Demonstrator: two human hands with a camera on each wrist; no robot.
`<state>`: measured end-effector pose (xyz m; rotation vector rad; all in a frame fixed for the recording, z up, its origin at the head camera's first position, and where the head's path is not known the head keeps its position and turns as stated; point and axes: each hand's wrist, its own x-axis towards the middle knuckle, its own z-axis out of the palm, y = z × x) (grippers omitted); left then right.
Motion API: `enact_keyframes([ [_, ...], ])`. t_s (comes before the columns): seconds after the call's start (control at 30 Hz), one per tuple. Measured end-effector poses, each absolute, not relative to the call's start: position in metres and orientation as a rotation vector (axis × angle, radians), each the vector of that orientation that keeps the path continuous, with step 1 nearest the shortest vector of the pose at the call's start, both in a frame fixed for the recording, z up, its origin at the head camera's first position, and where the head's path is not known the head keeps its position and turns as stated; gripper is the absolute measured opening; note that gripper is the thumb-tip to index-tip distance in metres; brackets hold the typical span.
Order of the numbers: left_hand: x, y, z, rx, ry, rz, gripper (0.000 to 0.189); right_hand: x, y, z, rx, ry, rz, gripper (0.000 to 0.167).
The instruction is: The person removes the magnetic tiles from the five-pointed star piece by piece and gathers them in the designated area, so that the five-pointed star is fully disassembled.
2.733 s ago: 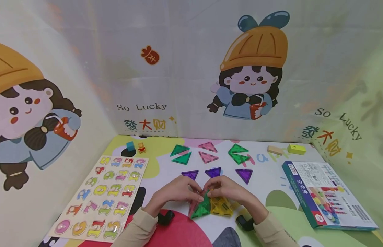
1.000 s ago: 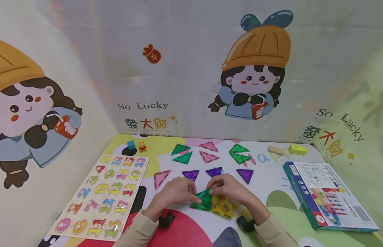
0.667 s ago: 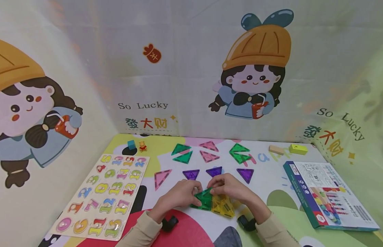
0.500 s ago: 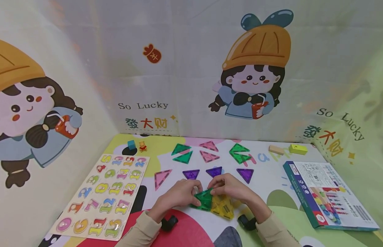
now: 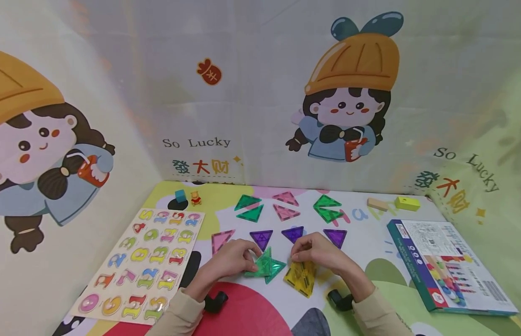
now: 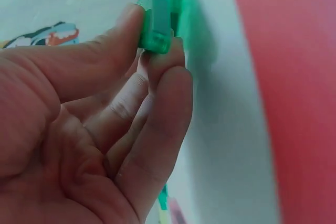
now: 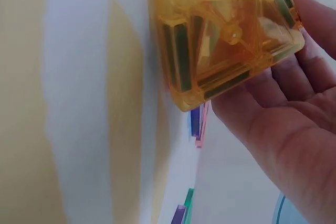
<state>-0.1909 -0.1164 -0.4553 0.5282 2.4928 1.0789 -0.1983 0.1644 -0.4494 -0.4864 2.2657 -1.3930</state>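
Note:
My left hand pinches a green triangular magnetic tile between thumb and fingertips; a second green triangle overlaps it on the right. The left wrist view shows the pinched green tile edge-on. My right hand holds yellow magnetic tiles, which look stacked or joined, by their upper end. Close up in the right wrist view, the yellow tiles tilt above the mat, with fingers behind them. A gap separates the green tiles from the yellow ones.
Purple triangles and a pink triangle lie just beyond my hands. Further back are more green and pink tiles. A number puzzle board lies left, a box right. Blocks and a bear figurine stand at the back.
The pink triangle was set down at the left. The green tiles, earlier against the yellow ones, have moved left with my left hand and turned. The yellow tiles have tilted.

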Motion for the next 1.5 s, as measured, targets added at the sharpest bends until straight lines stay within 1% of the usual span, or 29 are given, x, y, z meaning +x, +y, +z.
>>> enact_keyframes([
  [0.17, -0.191, -0.126, -0.455, 0.555, 2.457, 1.113, 0.022, -0.196, 0.164, -0.445, -0.517, 2.236, -1.367, 0.017],
  [0.27, -0.193, -0.134, -0.453, 0.545, 2.424, 1.127, 0.024, -0.195, 0.162, -0.444, -0.519, 2.215, -1.363, 0.018],
  [0.47, -0.199, -0.157, -0.443, 0.461, 2.484, 1.084, 0.028, -0.194, 0.161, -0.446, -0.519, 2.207, -1.360, 0.018],
  [0.63, -0.202, -0.169, -0.440, 0.360, 2.528, 1.081, 0.026, -0.195, 0.160, -0.449, -0.533, 2.203, -1.342, 0.017],
  [0.73, -0.201, -0.166, -0.441, 0.357, 2.530, 1.088, 0.023, -0.195, 0.160, -0.449, -0.532, 2.202, -1.332, 0.017],
  [1.0, -0.191, -0.139, -0.448, 0.531, 2.515, 1.032, 0.012, -0.195, 0.159, -0.450, -0.546, 2.193, -1.328, 0.017],
  [1.17, -0.186, -0.127, -0.453, 0.595, 2.485, 1.046, 0.010, -0.193, 0.154, -0.450, -0.607, 2.200, -1.246, 0.016],
  [1.33, -0.184, -0.120, -0.454, 0.638, 2.438, 1.075, 0.009, -0.187, 0.146, -0.447, -0.718, 2.194, -1.089, 0.022],
  [1.5, -0.185, -0.125, -0.451, 0.599, 2.428, 1.085, 0.011, -0.183, 0.143, -0.444, -0.733, 2.173, -1.047, 0.023],
])
